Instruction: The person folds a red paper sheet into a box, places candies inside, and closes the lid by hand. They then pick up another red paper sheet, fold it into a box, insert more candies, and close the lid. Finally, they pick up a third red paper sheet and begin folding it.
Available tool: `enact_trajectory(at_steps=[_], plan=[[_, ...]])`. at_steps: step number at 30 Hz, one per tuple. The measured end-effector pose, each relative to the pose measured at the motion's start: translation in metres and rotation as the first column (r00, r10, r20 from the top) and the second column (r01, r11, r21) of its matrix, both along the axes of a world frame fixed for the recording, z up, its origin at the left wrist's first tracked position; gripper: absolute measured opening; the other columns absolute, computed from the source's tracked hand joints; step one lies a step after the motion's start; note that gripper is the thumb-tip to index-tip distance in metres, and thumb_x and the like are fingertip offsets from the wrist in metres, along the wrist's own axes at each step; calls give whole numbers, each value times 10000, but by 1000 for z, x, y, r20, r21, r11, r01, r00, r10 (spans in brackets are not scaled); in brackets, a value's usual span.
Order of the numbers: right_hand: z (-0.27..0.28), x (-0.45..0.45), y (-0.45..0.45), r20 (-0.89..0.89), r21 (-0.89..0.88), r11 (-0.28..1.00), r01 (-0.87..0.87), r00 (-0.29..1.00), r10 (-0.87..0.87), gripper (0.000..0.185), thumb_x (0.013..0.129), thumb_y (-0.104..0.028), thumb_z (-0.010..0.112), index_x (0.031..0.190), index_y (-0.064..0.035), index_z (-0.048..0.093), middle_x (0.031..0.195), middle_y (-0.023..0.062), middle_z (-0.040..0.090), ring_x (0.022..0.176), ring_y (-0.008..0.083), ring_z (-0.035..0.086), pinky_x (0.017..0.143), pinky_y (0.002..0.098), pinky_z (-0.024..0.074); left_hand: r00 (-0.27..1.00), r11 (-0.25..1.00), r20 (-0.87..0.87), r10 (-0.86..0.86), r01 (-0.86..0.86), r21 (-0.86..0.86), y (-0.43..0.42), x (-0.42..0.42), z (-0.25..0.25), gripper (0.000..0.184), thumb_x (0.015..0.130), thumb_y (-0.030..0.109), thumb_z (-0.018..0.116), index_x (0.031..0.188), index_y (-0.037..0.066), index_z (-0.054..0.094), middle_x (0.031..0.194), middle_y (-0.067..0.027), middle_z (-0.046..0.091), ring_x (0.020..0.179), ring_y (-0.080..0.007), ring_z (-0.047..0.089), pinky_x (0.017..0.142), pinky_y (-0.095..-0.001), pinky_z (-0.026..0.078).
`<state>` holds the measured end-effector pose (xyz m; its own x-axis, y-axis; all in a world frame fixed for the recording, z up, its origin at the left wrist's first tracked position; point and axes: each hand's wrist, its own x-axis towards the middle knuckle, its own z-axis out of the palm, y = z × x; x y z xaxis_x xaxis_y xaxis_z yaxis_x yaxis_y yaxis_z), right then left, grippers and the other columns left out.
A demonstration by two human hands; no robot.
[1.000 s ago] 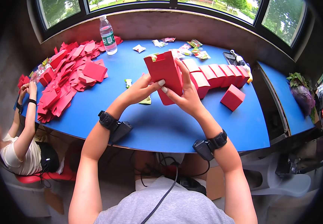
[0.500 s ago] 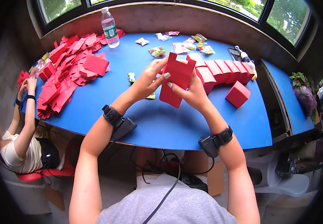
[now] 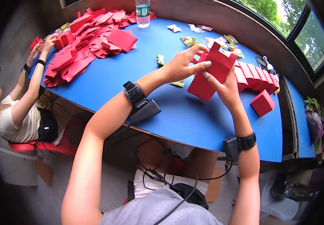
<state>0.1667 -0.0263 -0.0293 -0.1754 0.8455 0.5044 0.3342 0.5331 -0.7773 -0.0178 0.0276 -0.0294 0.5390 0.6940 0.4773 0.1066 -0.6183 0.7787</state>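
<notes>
A partly folded red paper box, its top flaps standing up, is held above the blue table between both hands. My right hand grips its right side, with the thumb on the front face. At the upper left of the box, my left hand has its thumb near the upper edge and its fingers curled behind; their exact contact is partly hidden. To the right stands a row of red boxes, and one separate red box sits nearer the front.
A large heap of flat red paper pieces covers the left of the table. Behind it stands a water bottle. Small wrapped sweets lie along the back. At the far left, another person's hands work beside the heap.
The view has turned, so the table contents appear shifted. The red box, which looked flatter before, now shows more depth. Both hands stay on it, and my left fingers have moved about its top.
</notes>
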Motion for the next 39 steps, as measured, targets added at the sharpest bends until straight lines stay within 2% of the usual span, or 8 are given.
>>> enact_trajectory(at_steps=[14, 18, 20, 22, 25, 30, 37, 39], plan=[[-5, 8, 6, -24, -23, 1000, -17, 1000, 17, 732, 776, -297, 736, 1308, 23, 348, 1139, 175, 567, 1035, 243, 597, 856, 344, 492, 991, 977, 87, -98, 113, -180, -1, 0, -1, 426, 879, 307, 634, 1184, 27, 533, 1060, -78, 609, 936, -134, 606, 755, -270, 512], [1, 13, 3, 235, 88, 995, 47, 970, -66, 754, 817, -405, 663, 1302, 85, 357, 1256, 262, 442, 1130, 358, 498, 907, 392, 444, 996, 978, 73, -57, 71, -196, 7, -1, -6, 468, 873, 302, 645, 1221, 24, 503, 1083, -60, 597, 965, -123, 588, 755, -249, 494], [13, 18, -8, 551, 178, 955, 238, 780, -297, 757, 824, -454, 634, 1288, 85, 376, 1217, 274, 485, 1090, 351, 527, 904, 410, 440, 992, 968, 106, -74, 97, -229, 1, -1, -3, 444, 871, 328, 638, 1187, 37, 526, 1066, -69, 598, 897, -118, 601, 724, -259, 500], [67, 26, -30, 723, -85, 969, 234, 684, -102, 603, 829, -473, 618, 1163, 25, 556, 959, 221, 626, 908, 289, 614, 814, 391, 473, 991, 967, 102, -87, 109, -230, 4, -1, -4, 440, 873, 325, 634, 1192, 42, 524, 1084, -65, 591, 927, -117, 593, 738, -254, 494], [111, 81, -41, 368, -153, 961, 232, 916, -162, 448, 854, -415, 613, 952, 19, 655, 793, 98, 642, 649, 132, 611, 560, 255, 477, 990, 971, 126, -59, 87, -224, 1, -1, -1, 436, 872, 325, 634, 1187, 43, 526, 1079, -61, 591, 951, -117, 585, 750, -253, 487], [123, 260, 3, 84, -172, 710, 682, 729, -680, 433, 823, -395, 649, 1059, -35, 597, 827, 51, 619, 694, 89, 578, 576, 218, 464, 994, 962, 109, 1, 29, -271, 5, -4, -2, 422, 889, 311, 609, 1199, 41, 514, 1092, -59, 589, 964, -115, 583, 780, -258, 480], [-8, 383, 95, 382, -179, 608, 773, 625, -681, 670, 801, -220, 681, 1365, -30, 373, 1072, 179, 599, 962, 218, 597, 841, 351, 480, 997, 943, 78, 7, 19, -332, 8, -2, -6, 360, 902, 272, 600, 1163, 35, 522, 1073, -53, 585, 942, -99, 572, 799, -259, 480], [-28, 392, 107, 323, -76, 634, 770, 621, -715, 520, 763, -143, 703, 1242, -81, 509, 981, 138, 638, 882, 200, 622, 787, 311, 499, 998, 931, 60, 5, 17, -366, 6, -1, -4, 360, 903, 269, 599, 1165, 36, 520, 1083, -60, 583, 961, -108, 571, 818, -266, 479]])
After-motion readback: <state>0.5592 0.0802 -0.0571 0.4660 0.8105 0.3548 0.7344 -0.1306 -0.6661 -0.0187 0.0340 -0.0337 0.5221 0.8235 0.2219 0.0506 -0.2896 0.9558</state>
